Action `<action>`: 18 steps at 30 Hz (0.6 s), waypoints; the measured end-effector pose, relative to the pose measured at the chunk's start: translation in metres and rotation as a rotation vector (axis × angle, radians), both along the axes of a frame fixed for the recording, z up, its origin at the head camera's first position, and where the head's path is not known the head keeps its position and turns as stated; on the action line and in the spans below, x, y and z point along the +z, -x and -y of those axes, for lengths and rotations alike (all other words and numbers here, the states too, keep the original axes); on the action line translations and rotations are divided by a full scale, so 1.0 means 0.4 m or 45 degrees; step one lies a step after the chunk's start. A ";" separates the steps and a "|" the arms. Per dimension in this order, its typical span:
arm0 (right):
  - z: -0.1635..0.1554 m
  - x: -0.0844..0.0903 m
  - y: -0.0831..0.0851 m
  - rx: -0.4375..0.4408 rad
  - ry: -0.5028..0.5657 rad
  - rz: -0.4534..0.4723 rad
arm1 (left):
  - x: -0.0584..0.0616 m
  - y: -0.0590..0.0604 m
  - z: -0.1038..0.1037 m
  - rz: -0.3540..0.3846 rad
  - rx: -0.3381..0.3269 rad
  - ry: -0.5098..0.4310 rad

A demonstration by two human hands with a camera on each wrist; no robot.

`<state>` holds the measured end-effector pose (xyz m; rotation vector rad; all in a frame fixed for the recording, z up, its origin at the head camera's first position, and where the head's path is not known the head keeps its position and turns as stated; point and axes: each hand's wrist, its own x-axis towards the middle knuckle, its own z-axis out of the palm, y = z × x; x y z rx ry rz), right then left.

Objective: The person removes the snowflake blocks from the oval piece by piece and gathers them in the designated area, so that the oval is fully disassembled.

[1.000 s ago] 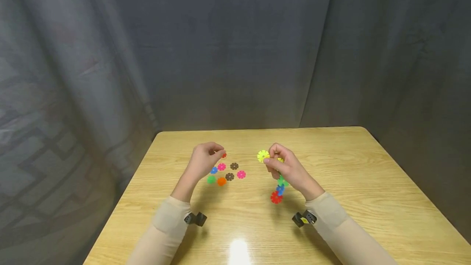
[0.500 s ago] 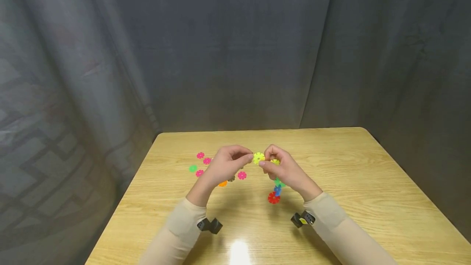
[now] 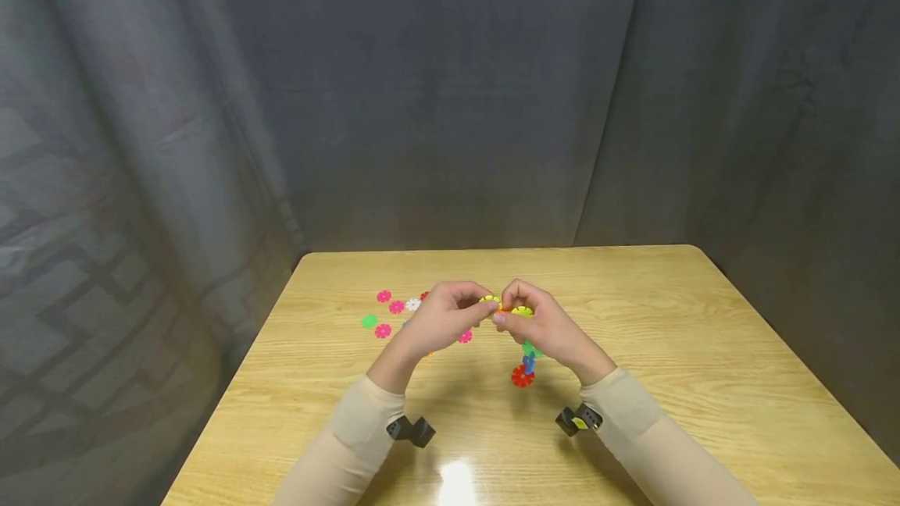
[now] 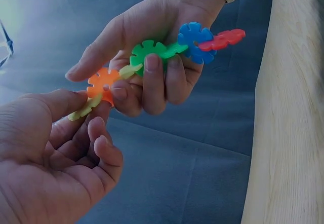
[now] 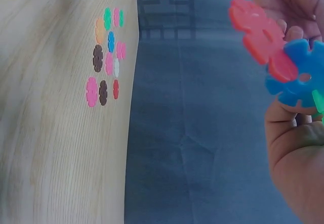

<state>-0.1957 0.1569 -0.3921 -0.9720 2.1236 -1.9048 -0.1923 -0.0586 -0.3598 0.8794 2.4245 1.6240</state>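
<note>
Disc chain [image 4: 167, 51]: yellow, orange, green, blue, red notched links; both hands' grips clamped on it.

No legible text, label, brand, number or sign appears in any view. The plastic discs [image 5: 106, 51] lying on the table [image 3: 633, 318] carry no marking; the joined chain of discs [image 4: 162, 57] is likewise plain. The wrist-worn devices at the near edge show a small yellow spot on the right one [image 3: 580, 420], but nothing on it can be read. The curtain [image 3: 450, 100] at the far side bears a woven pattern at left, no lettering.
</note>
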 end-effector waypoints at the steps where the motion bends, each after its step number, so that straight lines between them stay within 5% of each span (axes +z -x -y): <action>1: -0.001 0.000 0.000 0.002 0.003 -0.006 | 0.000 0.000 0.001 0.001 0.001 0.003; 10: -0.007 0.007 -0.003 -0.031 0.003 -0.018 | 0.001 0.000 0.011 0.029 0.002 -0.020; 18: -0.006 0.006 -0.001 -0.156 -0.150 0.011 | 0.008 -0.007 0.023 0.080 0.023 -0.059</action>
